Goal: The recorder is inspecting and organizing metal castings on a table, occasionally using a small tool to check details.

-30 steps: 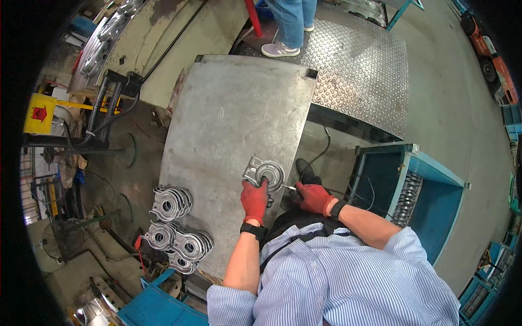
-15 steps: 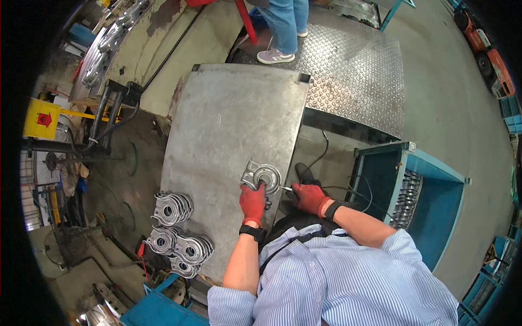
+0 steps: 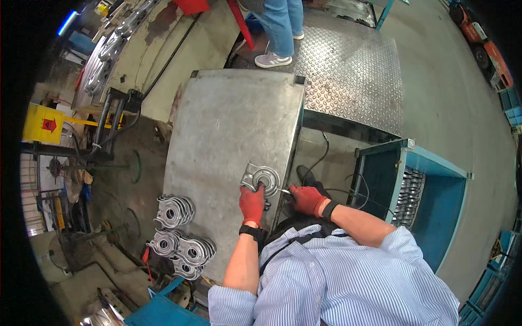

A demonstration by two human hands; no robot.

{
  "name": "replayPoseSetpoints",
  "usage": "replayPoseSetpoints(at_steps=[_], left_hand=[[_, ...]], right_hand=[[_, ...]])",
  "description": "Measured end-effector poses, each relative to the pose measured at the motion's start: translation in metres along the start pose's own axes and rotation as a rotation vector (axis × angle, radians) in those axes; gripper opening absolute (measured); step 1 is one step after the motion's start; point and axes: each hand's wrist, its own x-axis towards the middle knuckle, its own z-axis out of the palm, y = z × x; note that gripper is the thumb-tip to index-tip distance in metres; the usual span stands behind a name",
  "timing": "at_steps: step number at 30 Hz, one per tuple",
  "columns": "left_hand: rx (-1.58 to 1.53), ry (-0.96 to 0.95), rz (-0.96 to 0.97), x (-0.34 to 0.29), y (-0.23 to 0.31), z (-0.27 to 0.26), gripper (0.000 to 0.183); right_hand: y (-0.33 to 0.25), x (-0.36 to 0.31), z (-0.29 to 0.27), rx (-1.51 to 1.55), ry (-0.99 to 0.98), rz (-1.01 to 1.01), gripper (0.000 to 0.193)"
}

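On the metal table [image 3: 223, 119] lies a stamped round metal part [image 3: 266, 177] with a stepped ring and a flanged side. My left hand [image 3: 252, 203], in a red glove, grips its near edge, with fingers at the central hole. In my red-gloved right hand [image 3: 308, 200] is a slim hand tool [image 3: 286, 191] with a thin tip. The tip points at the part's right edge; I cannot tell whether it touches. A hose seems to run from behind the right hand, and the tool's exact kind is hidden by the glove.
Stacks of similar metal parts [image 3: 176, 211] stand at the table's left edge. To the right, a blue metal bin [image 3: 443, 209] holds rows of parts. Beyond the table, a person [image 3: 281, 27] stands on a tread-plate platform [image 3: 353, 70]. A yellow sign [image 3: 41, 124] is at left.
The view has tilted slightly, so the table and surroundings sit a little differently. My left hand stays on the part; my right hand with the tool has shifted very slightly left.
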Motion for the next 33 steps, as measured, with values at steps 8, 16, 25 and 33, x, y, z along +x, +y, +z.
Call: replayPoseSetpoints(at_steps=[8, 16, 25, 33], left_hand=[[-0.038, 0.004, 0.003, -0.001, -0.008, 0.004, 0.066], [-0.035, 0.024, -0.006, -0.003, -0.004, 0.005, 0.07], [-0.1, -0.021, -0.101, -0.007, -0.016, 0.011, 0.063], [-0.242, 0.033, -0.089, -0.017, -0.023, 0.023, 0.035]], right_hand=[[0.001, -0.004, 0.004, 0.004, 0.006, 0.01, 0.036], [0.001, -0.007, -0.008, 0.0, -0.019, 0.012, 0.038], [-0.004, -0.003, -0.002, 0.041, -0.044, 0.111, 0.044], [0.056, -0.004, 0.038, 0.032, 0.062, -0.108, 0.036]])
